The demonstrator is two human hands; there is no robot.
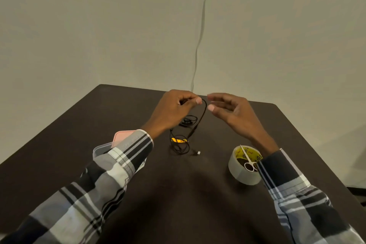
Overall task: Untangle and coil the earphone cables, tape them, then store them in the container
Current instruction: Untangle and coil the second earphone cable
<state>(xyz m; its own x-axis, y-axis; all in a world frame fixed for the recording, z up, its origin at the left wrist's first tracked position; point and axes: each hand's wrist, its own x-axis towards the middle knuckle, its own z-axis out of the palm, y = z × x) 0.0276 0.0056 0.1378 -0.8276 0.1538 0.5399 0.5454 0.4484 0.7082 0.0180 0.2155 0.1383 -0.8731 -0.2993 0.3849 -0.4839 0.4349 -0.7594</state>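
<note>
A black earphone cable [200, 119] rises from a loose tangle [179, 145] on the dark table [178, 194]. The tangle has a yellow-and-black piece in it, and a small white plug lies at its right. My left hand [174, 111] is raised above the table and pinches the cable's upper end between thumb and fingers. My right hand [231, 111] hovers just right of it with relaxed fingers, holding nothing. A clear container [101, 149] with a pink lid leaning behind it stands at the left, partly hidden by my left sleeve.
A roll of clear tape [244, 170] stands at the right by my right wrist, with small white-handled scissors [248, 161] resting on it. A white cord [200, 31] runs down the wall behind the table. The table's far edge lies close behind my hands.
</note>
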